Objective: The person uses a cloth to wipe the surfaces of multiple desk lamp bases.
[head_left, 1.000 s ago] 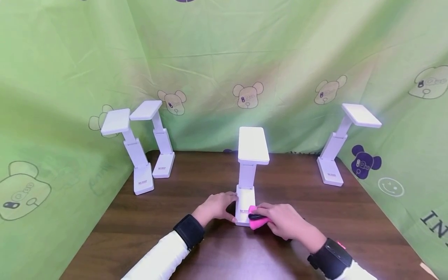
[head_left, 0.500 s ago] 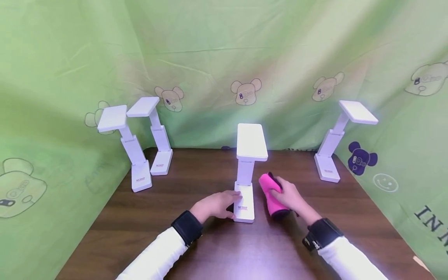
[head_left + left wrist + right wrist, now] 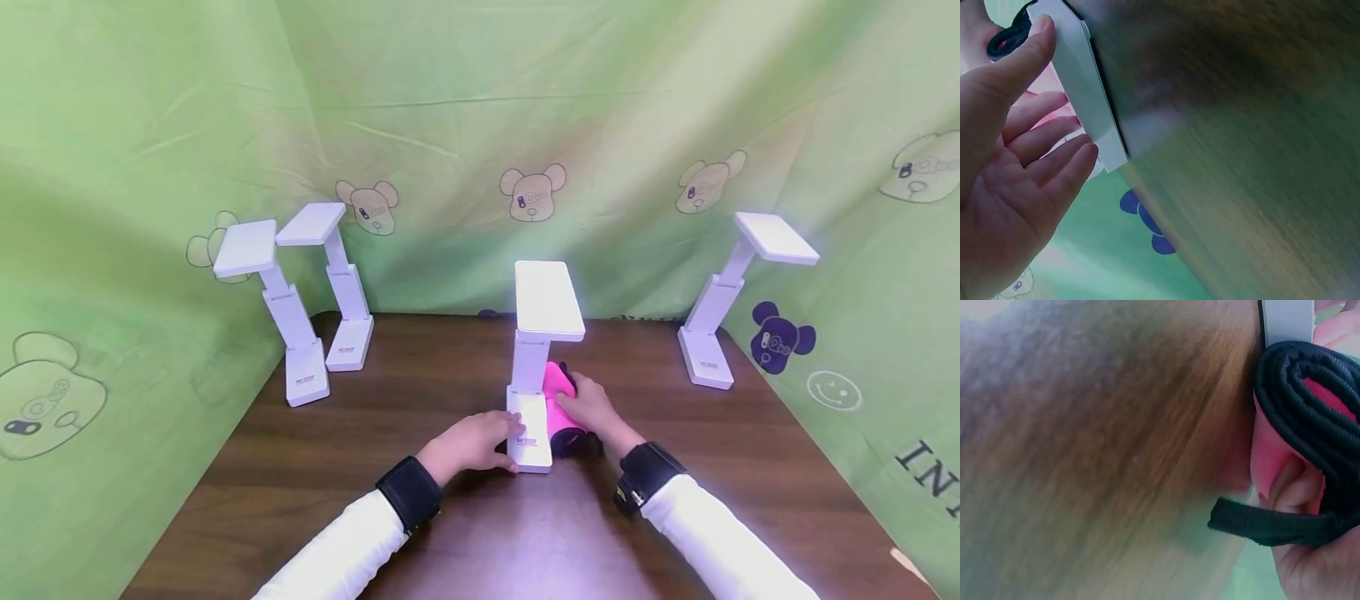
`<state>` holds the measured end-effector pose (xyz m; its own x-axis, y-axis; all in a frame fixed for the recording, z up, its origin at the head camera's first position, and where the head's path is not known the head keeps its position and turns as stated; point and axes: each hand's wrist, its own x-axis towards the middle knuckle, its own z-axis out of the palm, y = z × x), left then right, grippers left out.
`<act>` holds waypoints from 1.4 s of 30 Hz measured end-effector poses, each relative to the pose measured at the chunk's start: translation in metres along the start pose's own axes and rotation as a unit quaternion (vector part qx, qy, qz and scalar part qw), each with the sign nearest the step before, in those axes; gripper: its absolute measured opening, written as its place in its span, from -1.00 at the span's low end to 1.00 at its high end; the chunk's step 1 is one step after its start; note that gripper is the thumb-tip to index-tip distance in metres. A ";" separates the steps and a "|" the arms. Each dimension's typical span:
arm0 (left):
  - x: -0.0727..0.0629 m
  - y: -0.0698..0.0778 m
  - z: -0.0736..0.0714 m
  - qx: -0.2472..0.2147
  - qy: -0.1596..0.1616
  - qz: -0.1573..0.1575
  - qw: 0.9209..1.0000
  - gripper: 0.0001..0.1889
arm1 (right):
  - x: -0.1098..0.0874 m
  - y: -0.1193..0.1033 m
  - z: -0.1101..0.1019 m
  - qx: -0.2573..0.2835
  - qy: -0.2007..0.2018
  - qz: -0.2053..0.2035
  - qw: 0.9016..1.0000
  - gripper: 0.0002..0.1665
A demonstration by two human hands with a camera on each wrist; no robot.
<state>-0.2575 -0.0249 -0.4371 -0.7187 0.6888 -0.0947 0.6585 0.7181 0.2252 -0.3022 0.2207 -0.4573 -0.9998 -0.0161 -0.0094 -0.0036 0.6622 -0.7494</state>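
Observation:
A white desk lamp (image 3: 530,367) stands mid-table with its panel lit. My left hand (image 3: 472,442) holds its base from the left, thumb at the front corner and fingers along the side; in the left wrist view the thumb and fingertips meet the base (image 3: 1088,94). Against the right side of that base, my right hand (image 3: 596,408) grips a rolled pink cloth (image 3: 557,417) with black edging. The right wrist view shows the cloth's layered black edge (image 3: 1285,372) and a loose black strap (image 3: 1272,522), with the fingers partly hidden by the roll.
Two more white lamps, one (image 3: 306,367) in front of the other (image 3: 351,337), stand at the table's left. Another lamp (image 3: 705,358) is at the back right. Green printed fabric (image 3: 450,125) hangs behind and at both sides of the brown wooden table (image 3: 337,450).
My right hand has carried the cloth from the base's front right, out to the right, then back against the base's right side. The left hand has stayed at the base.

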 end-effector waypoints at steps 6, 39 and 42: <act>0.001 -0.001 0.002 -0.008 0.001 0.001 1.000 -0.24 | -0.002 -0.001 0.001 -0.041 -0.016 -0.028 0.999 -0.46; 0.000 -0.008 0.008 -0.045 0.007 -0.002 0.999 -0.22 | -0.071 0.007 -0.053 -0.070 -0.140 -0.164 0.974 -0.22; 0.000 -0.007 0.008 -0.049 0.005 -0.008 0.999 -0.22 | -0.047 0.006 -0.047 -0.043 -0.059 -0.129 0.989 -0.37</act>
<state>-0.2604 -0.0288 -0.4464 -0.7315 0.6760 -0.0891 0.6222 0.7152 0.3183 -0.2560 0.2604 -0.4299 -0.9561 -0.2777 0.0936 -0.2656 0.6857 -0.6777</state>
